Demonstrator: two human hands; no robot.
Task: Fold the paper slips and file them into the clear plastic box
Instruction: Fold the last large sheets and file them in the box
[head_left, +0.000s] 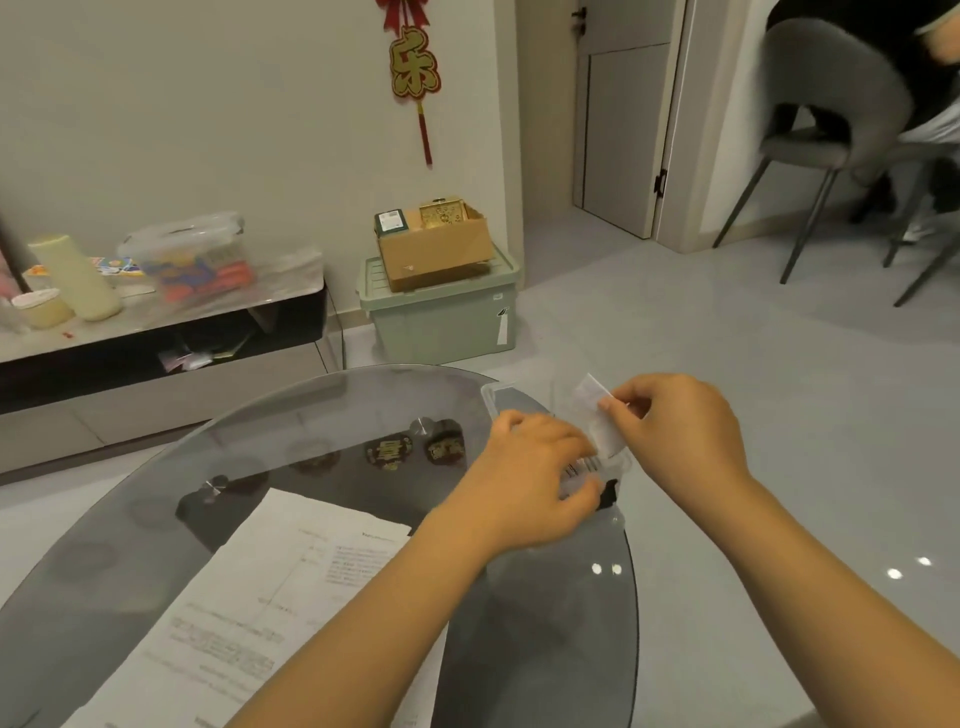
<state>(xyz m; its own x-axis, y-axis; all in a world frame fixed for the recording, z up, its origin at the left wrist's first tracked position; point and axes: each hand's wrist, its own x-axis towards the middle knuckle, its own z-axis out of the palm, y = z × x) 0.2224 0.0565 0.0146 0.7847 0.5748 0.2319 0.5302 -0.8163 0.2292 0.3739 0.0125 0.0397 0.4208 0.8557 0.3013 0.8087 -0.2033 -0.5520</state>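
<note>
Two hands: both meet over the far right edge of the glass table, right at the clear plastic box.
Paper slip (597, 410): small, white, held tilted above the box — the lower end dips toward the box opening, the upper corner sticks up past the fingers.
Right hand (670, 431): fingers curled, thumb and fingertips pinching the slip near its top edge.
Clear plastic box (498, 397): sits on the table near its right rim, lid off or open as far as I can see; its far corner shows plainly, the rest is half hidden by the hands. A label with a barcode-like print shows through near the front.
Left hand (530, 478): fingers curled over the near side of the box, thumb under the front edge — it grips the box.
Glass table (156, 519): oval, dark tinted top, reflections of ceiling lights near the right edge; dark ornaments with gold lettering show through the glass below.
Printed sheets (270, 597): large white pages with text, lying flat on the table to the left of the left forearm, well apart from the box.
Green storage bin (441, 317): on the floor by the wall beyond the table, a cardboard box (436, 244) resting on its lid.
Low cabinet (156, 332): along the left wall, holding a pale bottle, a cup and a clear tub of bright items.
Grey chair (831, 104): far right, near a door.
</note>
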